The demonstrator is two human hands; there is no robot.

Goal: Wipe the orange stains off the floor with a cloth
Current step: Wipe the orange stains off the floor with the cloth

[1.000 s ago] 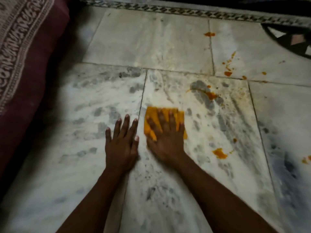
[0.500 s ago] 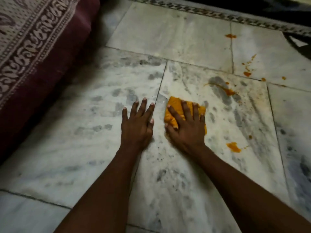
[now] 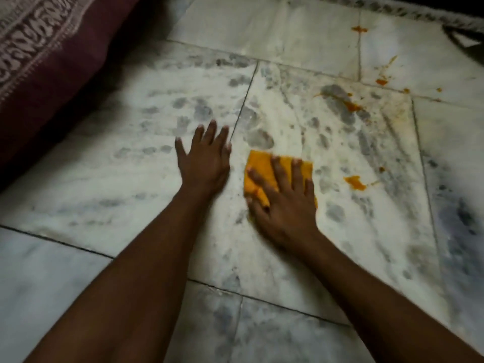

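An orange-yellow cloth [image 3: 262, 169] lies flat on the white marble floor [image 3: 104, 184]. My right hand [image 3: 285, 203] presses down on it with spread fingers and covers most of it. My left hand [image 3: 204, 161] rests flat on the floor just left of the cloth, fingers apart, holding nothing. An orange stain [image 3: 355, 182] sits a short way right of the cloth. A smeared stain [image 3: 352, 106] lies farther back. Small orange splashes [image 3: 381, 81] and one spot [image 3: 359, 29] dot the far tiles.
A maroon mattress with a patterned cover [image 3: 39, 61] borders the floor on the left. A dark patterned strip [image 3: 408, 11] runs along the far edge of the tiles. Grey marble veining marks the tiles around my hands.
My right hand has slid the cloth toward me and a little to the right. The left hand stays flat on the floor. The view has shifted back, showing more near floor.
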